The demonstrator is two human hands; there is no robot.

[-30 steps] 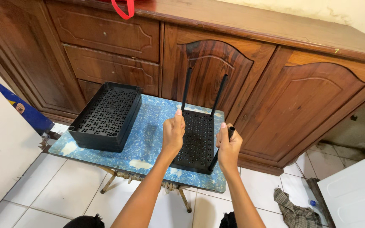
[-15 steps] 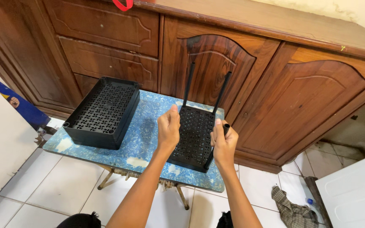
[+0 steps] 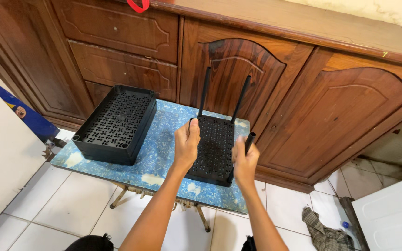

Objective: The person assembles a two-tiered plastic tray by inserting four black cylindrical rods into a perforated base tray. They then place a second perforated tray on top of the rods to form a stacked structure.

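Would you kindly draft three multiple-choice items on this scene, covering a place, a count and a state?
1. Where do the stacked black trays sit?
A. On the left part of the blue table
B. On the floor tiles
C. On top of the wooden cabinet

2. How many poles stand up at the far edge of the shelf?
A. None
B. Two
C. Five

3. What is the right hand doing?
A. Resting flat on the table
B. Hanging free
C. Gripping a black pole

Answers: 1 A, the trays rest on the table's left side. 2 B, two far poles rise in front of the cabinet door. 3 C, its fingers wrap the pole at the shelf's near right corner, while the left hand grips the near left corner.
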